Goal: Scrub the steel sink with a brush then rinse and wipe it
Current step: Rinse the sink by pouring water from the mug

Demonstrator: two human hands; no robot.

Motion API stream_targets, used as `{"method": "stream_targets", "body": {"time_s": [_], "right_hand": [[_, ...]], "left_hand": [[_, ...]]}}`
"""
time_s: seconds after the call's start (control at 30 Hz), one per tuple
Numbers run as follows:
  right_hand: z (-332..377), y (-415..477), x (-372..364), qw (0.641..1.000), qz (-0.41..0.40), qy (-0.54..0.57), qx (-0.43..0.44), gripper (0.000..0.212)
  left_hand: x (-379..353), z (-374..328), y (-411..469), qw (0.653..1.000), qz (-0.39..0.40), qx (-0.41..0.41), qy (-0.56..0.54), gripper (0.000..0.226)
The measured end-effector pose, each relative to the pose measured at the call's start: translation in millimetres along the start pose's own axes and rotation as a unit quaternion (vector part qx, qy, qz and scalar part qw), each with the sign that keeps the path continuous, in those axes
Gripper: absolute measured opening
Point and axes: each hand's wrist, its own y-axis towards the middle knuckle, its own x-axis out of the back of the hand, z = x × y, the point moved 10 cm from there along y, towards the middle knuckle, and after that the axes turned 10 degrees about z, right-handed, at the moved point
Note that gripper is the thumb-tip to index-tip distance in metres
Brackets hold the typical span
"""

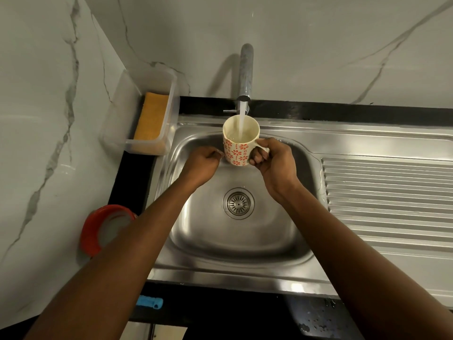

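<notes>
Gripped by handle in right hand (274, 160), white red-flowered ceramic mug (236, 150) held under running steel tap (245, 69) to fill for rinsing; left hand (202, 164) curled, empty, perhaps touching.

Mug (239, 143) under tap (245, 72), above sink (245, 241); sponge (152, 119) in tub (169, 133) left.

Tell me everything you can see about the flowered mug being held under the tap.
The cream ceramic mug with red flower print is held upright above the steel sink basin, directly under the steel tap. A stream of water runs into its open top, and it looks partly filled. Its inside is plain cream. The right hand grips its handle, fingers curled round it. The left hand, fingers curled, sits at the opposite side; contact is unclear.
</notes>
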Motion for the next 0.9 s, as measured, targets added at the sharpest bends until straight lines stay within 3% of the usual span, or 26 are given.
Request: {"method": "stream_targets", "body": {"time_s": [0.9], "right_hand": [[18.4,-5.1,-2.3,1.000,-0.008,0.025,0.004,0.046]], "left_hand": [[12.3,-19.7,-4.4,0.999,-0.030,-0.012,-0.011,0.024]]}}
